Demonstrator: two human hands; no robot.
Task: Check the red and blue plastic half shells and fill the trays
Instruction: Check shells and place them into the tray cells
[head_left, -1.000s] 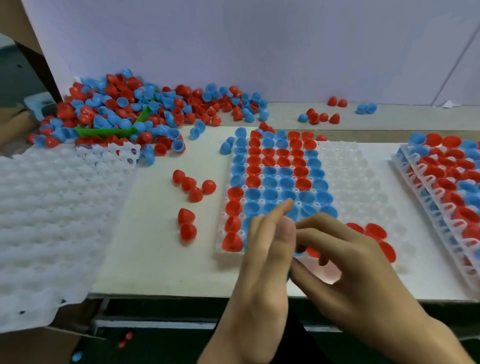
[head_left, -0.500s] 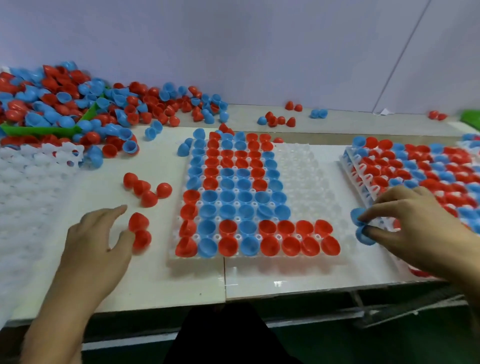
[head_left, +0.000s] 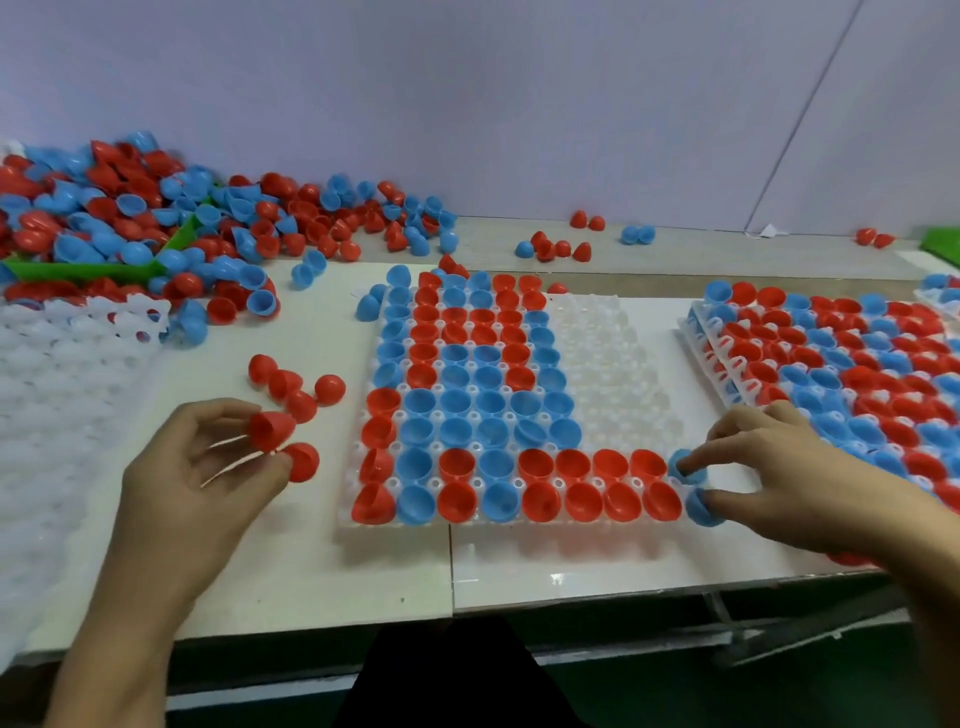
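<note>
Since half a second ago, the right hand (head_left: 795, 478) has carried its two blue half shells from beside the stacked trays to the middle tray's near right corner, and the left hand (head_left: 208, 473) has picked up the two red shells it was reaching for.

The right fingertips (head_left: 691, 464) press one blue shell (head_left: 684, 467) into the second-nearest row while the thumb and a curled finger pinch the other blue shell (head_left: 702, 508) at the end of the nearest row, at about 4 o'clock of the tray. The left thumb and fingers are curled round one red shell (head_left: 270, 428), with a second red shell (head_left: 301, 461) at the fingertips, at 8 o'clock of the tray; four more loose red shells (head_left: 296, 387) lie just beyond.

The middle tray (head_left: 602, 364) is, by my reckoning, well past half full: its left columns and two nearest rows are filled, while a block of pockets at 2 o'clock stays bare. The filled stacked trays (head_left: 852, 364) sit at 3 o'clock, an unfilled tray (head_left: 67, 395) at 9 o'clock, and the supply pile (head_left: 156, 223) at 10 o'clock.
</note>
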